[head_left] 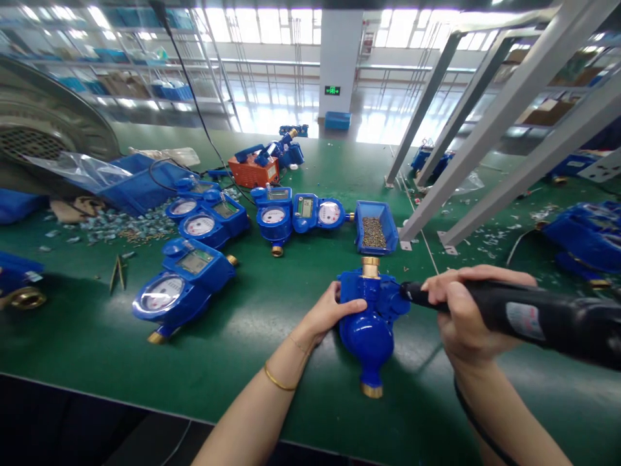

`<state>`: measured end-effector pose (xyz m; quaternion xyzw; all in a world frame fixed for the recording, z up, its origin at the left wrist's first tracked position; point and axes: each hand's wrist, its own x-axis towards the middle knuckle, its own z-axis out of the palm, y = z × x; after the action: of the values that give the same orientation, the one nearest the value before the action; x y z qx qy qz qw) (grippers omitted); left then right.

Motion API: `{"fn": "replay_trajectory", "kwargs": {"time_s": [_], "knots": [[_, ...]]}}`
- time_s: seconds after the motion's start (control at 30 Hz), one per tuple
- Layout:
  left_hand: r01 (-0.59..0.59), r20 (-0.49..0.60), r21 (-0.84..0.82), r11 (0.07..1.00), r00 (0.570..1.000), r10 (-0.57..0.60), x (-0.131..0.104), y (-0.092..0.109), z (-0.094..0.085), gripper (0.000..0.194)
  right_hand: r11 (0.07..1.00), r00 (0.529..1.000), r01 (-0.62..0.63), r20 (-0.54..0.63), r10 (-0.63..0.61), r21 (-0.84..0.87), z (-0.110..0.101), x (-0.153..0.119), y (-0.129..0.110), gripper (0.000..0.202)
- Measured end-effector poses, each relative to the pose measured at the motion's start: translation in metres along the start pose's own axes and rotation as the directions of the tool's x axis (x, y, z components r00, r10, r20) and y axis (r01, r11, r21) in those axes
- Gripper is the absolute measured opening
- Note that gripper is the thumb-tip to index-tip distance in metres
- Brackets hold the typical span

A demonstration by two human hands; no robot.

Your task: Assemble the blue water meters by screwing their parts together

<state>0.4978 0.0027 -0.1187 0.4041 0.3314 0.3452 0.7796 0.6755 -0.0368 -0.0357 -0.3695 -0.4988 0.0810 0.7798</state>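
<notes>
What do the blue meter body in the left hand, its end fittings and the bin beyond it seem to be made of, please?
The meter body looks like painted metal: smooth glossy blue with bright highlights, though plastic is possible. The end fittings look like bare brass, yellow and shiny. The bin seems plain moulded plastic, evenly blue.
</notes>
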Motion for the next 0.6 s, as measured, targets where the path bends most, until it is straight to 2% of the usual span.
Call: {"fn": "replay_trajectory", "kwargs": {"time_s": [0.2,0.37,0.6], "knots": [[-0.023,0.045,-0.033,0.999,0.999,0.025,-0.002,-0.005,-0.003,0.084,0.985,0.983,-0.168,0.083,0.164,0.044,-0.004,0.013,0.002,0.02],[-0.056,0.126,-0.045,0.997,0.99,0.061,-0.001,-0.002,-0.001,0.088,0.994,0.994,-0.106,-0.039,0.106,0.018,0.003,0.01,0.002,0.02],[-0.061,0.136,-0.038,0.997,0.988,0.066,-0.001,-0.003,-0.002,0.088,0.996,0.993,-0.09,-0.073,0.089,-0.014,0.009,0.012,0.001,0.018]]}}
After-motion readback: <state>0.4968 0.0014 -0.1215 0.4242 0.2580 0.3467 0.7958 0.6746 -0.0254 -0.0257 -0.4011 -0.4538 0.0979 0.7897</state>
